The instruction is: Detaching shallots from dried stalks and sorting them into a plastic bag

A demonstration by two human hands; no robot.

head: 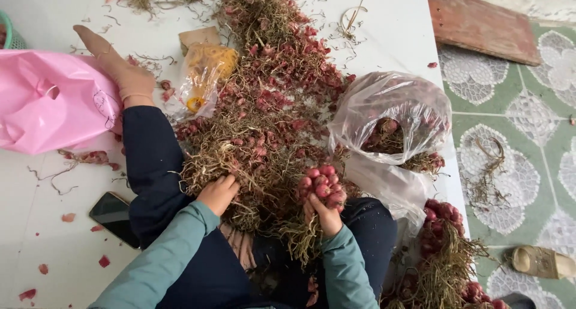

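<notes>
On the white floor mat, right hand clamps a shallot bunch by its stems while left hand, fingers curled shut, digs into the shallot pile; best pull few stalks, keep bulbs level.

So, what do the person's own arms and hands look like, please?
Both arms wear long teal sleeves with plain cuffs ending at the wrists. The left hand and right hand are bare: no gloves, rings, watch or bracelets show. The sleeves carry no visible pattern or markings.
</notes>
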